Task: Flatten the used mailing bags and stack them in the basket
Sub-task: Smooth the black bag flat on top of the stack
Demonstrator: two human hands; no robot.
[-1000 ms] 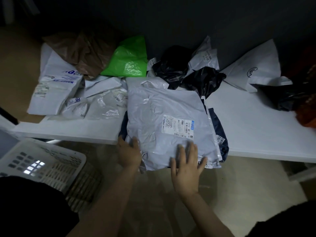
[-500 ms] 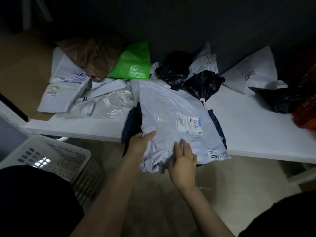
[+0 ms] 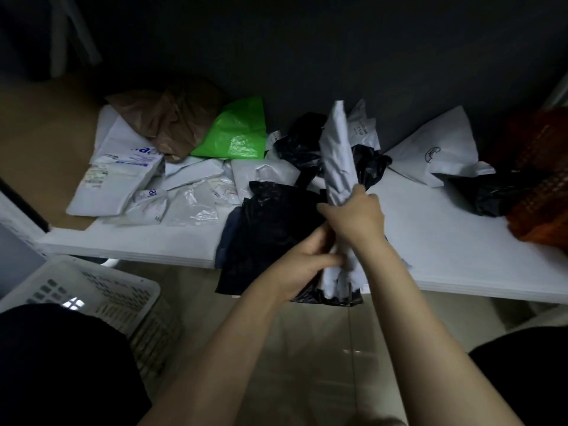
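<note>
A grey mailing bag (image 3: 338,155) stands on edge above the white table (image 3: 445,241), lifted upright. My right hand (image 3: 353,219) grips it around the middle. My left hand (image 3: 304,265) holds its lower end near the table's front edge. Under it a dark flattened bag (image 3: 267,235) hangs over that edge. The white slotted basket (image 3: 92,296) stands on the floor at the lower left, partly hidden by my dark clothing.
Crumpled bags crowd the back of the table: white ones (image 3: 123,173) at the left, a brown one (image 3: 166,118), a green one (image 3: 236,133), black ones (image 3: 301,142), a white one (image 3: 436,149) and an orange mesh thing (image 3: 541,192) at the right. A dark wall rises behind.
The grey bag lay flat under both hands. Both hands took hold of it and raised it on edge, uncovering the dark bag below.
</note>
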